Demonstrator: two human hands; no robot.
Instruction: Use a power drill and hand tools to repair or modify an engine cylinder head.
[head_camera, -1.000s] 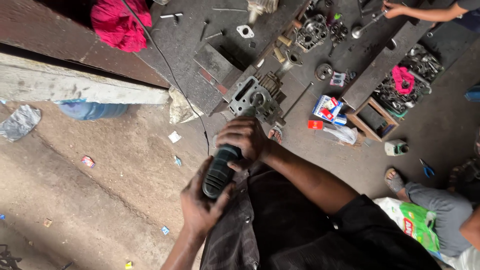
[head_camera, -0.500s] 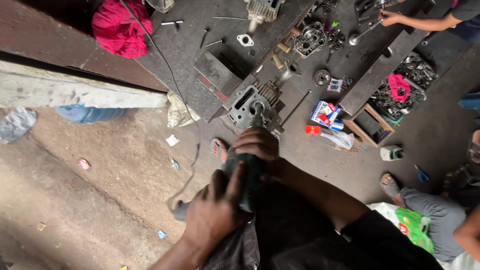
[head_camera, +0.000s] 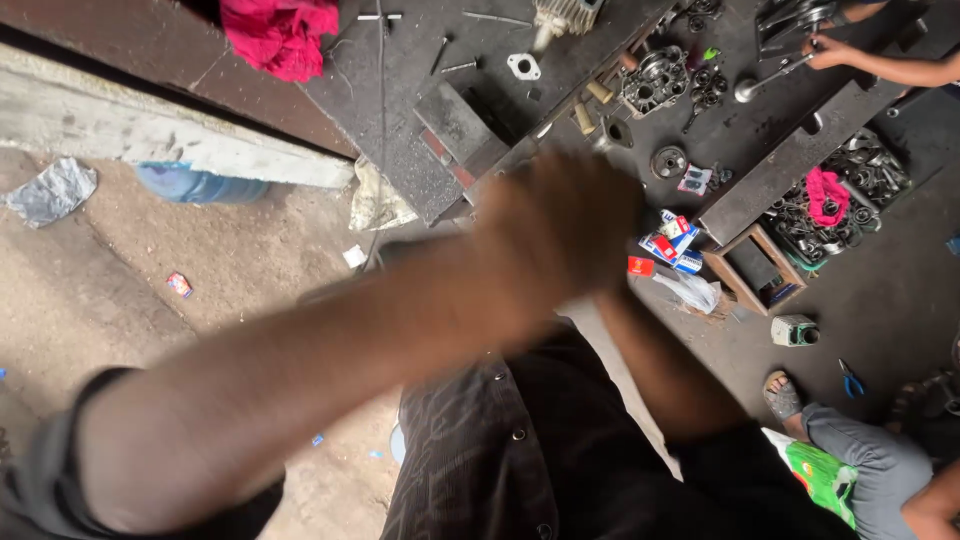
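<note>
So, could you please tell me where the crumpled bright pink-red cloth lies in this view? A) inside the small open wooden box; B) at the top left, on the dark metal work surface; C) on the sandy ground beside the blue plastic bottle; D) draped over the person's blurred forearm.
B: the crumpled bright pink-red cloth lies at the top left on the dark metal work surface, well away from the blurred forearm.

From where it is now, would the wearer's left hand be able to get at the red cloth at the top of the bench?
Probably yes. The left hand hangs blurred above the bench, and the red cloth lies uncovered on the dark bench top with only small loose parts between them. Whether the fingers hold anything cannot be told.
</note>
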